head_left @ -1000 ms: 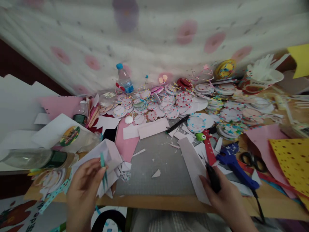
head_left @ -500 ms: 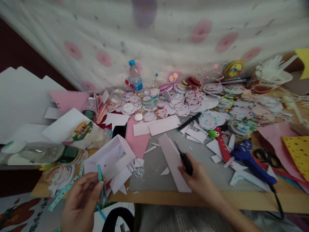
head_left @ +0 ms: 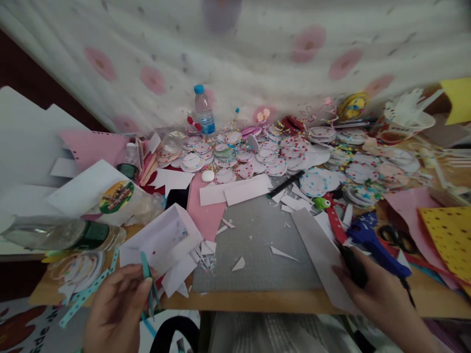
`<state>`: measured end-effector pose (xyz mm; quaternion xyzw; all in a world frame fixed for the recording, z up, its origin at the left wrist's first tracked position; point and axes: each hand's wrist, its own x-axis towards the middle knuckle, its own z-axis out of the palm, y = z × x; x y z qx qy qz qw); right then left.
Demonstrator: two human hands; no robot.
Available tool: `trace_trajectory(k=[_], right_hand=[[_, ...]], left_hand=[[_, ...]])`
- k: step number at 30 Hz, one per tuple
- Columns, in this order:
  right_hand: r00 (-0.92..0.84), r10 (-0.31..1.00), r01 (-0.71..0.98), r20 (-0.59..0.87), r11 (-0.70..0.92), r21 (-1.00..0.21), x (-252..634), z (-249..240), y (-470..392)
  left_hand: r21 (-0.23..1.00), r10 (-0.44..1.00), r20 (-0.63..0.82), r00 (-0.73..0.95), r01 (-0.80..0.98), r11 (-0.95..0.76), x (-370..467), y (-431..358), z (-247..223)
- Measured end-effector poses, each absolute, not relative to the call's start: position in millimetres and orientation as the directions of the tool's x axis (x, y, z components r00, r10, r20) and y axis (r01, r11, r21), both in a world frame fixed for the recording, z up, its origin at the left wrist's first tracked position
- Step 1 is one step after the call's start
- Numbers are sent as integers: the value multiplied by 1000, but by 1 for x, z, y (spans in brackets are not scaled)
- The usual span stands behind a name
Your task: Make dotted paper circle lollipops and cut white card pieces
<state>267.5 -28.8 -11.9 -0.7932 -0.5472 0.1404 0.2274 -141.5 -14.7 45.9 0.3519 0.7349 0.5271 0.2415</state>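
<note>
L hand (head_left: 116,306), near table edge: fingers pinched on teal tweezers (head_left: 149,284), tips down. R hand (head_left: 382,296): closed on black craft knife (head_left: 351,264), pressing white paper strip (head_left: 322,255) at cutting mat's (head_left: 253,250) right side. Beyond: white paper box (head_left: 162,240), blue glue gun (head_left: 373,245). Far: dotted paper discs (head_left: 272,157), water bottle (head_left: 203,110).

Head view, down over table (head_left: 257,301)
</note>
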Motion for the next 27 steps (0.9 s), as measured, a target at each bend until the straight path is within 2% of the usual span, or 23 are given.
trace_trajectory(k=[4, 8, 12, 18, 23, 27], right_hand=[[264, 964, 813, -5, -226, -537, 243, -20, -20], [122, 992, 796, -20, -110, -596, 212, -14, 1], [3, 998, 677, -55, -42, -735, 174, -12, 19], [-79, 996, 573, -33, 18, -820, 120, -20, 27], [11, 1000, 500, 15, 7, -866, 147, -8, 25], [133, 990, 535, 54, -26, -844, 187, -2, 19]], left_hand=[[946, 805, -22, -593, 249, 209, -137, -14, 49], [938, 779, -23, -627, 256, 234, -138, -19, 49], [941, 779, -16, -626, 254, 223, -138, -24, 47], [930, 815, 55, -577, 326, 168, -133, -22, 51], [888, 866, 142, -479, 448, 102, -125, -14, 51], [805, 935, 244, -257, 591, -47, -94, 6, 44]])
